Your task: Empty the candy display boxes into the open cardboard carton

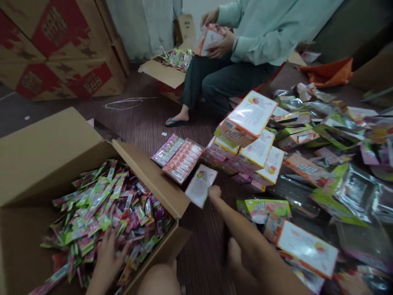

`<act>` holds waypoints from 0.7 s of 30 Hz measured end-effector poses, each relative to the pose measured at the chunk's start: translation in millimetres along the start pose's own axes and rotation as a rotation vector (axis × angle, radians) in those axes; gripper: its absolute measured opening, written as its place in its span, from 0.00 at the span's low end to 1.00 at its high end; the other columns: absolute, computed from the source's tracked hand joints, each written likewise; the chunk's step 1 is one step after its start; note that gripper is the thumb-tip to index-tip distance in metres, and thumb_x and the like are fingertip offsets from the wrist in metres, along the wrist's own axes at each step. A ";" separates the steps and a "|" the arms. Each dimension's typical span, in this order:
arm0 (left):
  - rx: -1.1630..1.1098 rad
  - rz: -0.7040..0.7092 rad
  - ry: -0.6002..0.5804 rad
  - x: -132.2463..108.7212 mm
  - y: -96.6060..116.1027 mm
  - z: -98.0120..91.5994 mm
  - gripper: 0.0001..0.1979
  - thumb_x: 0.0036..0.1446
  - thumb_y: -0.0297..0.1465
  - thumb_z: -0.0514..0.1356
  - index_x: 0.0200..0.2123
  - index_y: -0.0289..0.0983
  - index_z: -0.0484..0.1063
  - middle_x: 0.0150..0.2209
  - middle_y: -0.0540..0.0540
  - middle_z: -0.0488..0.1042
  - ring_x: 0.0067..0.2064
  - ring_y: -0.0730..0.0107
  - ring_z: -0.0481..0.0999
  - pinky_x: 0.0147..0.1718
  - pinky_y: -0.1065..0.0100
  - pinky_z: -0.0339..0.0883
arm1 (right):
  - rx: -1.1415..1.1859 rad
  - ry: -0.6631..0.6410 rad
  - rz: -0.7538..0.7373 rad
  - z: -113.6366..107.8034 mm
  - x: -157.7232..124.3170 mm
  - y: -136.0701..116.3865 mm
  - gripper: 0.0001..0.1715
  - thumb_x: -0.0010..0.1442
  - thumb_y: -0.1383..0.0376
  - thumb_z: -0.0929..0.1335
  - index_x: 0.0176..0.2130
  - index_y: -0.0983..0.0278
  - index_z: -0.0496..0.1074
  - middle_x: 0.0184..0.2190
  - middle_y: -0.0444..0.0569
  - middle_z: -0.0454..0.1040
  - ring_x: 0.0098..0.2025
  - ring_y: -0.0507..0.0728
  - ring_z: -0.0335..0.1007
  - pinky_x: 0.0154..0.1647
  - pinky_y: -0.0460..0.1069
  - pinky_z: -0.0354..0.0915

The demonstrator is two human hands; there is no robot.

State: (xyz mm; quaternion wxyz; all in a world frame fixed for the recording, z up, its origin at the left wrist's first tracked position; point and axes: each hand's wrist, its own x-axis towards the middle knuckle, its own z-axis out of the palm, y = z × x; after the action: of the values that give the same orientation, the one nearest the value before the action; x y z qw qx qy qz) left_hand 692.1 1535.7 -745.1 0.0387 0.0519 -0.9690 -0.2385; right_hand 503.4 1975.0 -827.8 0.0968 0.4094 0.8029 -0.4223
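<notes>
White card (201, 185) pinched by outstretched right hand (214, 191); left hand (109, 252) spread on candy sticks (101, 205)

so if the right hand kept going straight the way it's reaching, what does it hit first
The right hand already touches the small white card. Straight beyond it, up and left, lie the pink candy trays on the floor. These would probably come next, though depth is hard to judge.

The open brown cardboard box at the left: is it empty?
No, the open brown cardboard box is filled with green and pink candy sachets, and the left hand rests on them.
</notes>
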 end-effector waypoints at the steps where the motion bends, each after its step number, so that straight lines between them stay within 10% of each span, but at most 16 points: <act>1: -0.049 -0.017 0.038 0.6 11.2 -12.1 0.32 0.58 0.50 0.53 0.58 0.36 0.63 0.64 0.30 0.59 0.67 0.40 0.57 0.63 0.39 0.55 | -0.012 0.009 -0.050 -21.4 -11.6 3.8 0.02 0.48 0.70 0.68 0.24 0.66 0.71 0.34 0.65 0.77 0.41 0.67 0.75 0.41 0.55 0.65; 5: -0.384 -0.093 0.133 15.5 94.7 -60.4 0.28 0.55 0.50 0.58 0.51 0.37 0.68 0.53 0.35 0.71 0.58 0.48 0.69 0.61 0.46 0.60 | -0.017 0.012 -0.303 -142.2 -78.2 11.7 0.05 0.43 0.64 0.69 0.21 0.63 0.69 0.24 0.48 0.73 0.32 0.57 0.68 0.34 0.50 0.61; 8: -0.806 -0.135 -0.009 18.0 192.5 -94.3 0.26 0.54 0.50 0.58 0.47 0.36 0.70 0.45 0.38 0.76 0.48 0.54 0.76 0.51 0.53 0.69 | 0.214 -0.089 -0.444 -222.6 -156.6 -4.8 0.16 0.40 0.55 0.72 0.21 0.64 0.68 0.19 0.43 0.68 0.24 0.52 0.60 0.28 0.47 0.56; 11: -1.065 0.146 -0.250 -6.3 281.9 -133.0 0.28 0.51 0.45 0.63 0.51 0.35 0.69 0.50 0.36 0.73 0.52 0.54 0.74 0.52 0.54 0.69 | 0.484 -0.145 -0.521 -257.1 -249.3 -30.7 0.25 0.37 0.50 0.77 0.25 0.66 0.69 0.21 0.43 0.69 0.24 0.50 0.60 0.27 0.46 0.58; 13: -1.029 0.238 -0.120 -31.6 312.8 -159.7 0.26 0.49 0.38 0.67 0.51 0.35 0.69 0.51 0.36 0.70 0.55 0.53 0.70 0.57 0.52 0.64 | 0.573 -0.124 -0.594 -259.0 -309.2 -43.7 0.28 0.37 0.49 0.78 0.27 0.66 0.69 0.24 0.45 0.72 0.27 0.50 0.63 0.29 0.46 0.61; 16: -1.099 0.188 0.055 -63.3 306.9 -198.1 0.23 0.46 0.33 0.69 0.46 0.36 0.70 0.47 0.40 0.71 0.52 0.54 0.70 0.55 0.53 0.63 | 0.606 -0.067 -0.730 -251.6 -387.2 -52.2 0.28 0.41 0.48 0.78 0.28 0.66 0.70 0.26 0.46 0.73 0.30 0.52 0.66 0.33 0.47 0.66; 21: -1.781 0.093 -0.326 -94.3 235.6 -255.4 0.27 0.31 0.37 0.77 0.34 0.36 0.70 0.33 0.47 0.75 0.34 0.66 0.74 0.38 0.65 0.67 | 0.660 -0.163 -1.001 -238.6 -478.0 -74.5 0.23 0.50 0.49 0.75 0.29 0.64 0.71 0.28 0.45 0.72 0.31 0.52 0.67 0.31 0.46 0.65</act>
State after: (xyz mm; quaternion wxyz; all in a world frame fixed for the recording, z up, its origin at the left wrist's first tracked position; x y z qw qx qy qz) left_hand 791.7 1637.4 -414.4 -0.0636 -0.0710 -0.4207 -0.9022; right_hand 802.5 1857.6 -394.5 -0.1848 -0.0432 0.7145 -0.6734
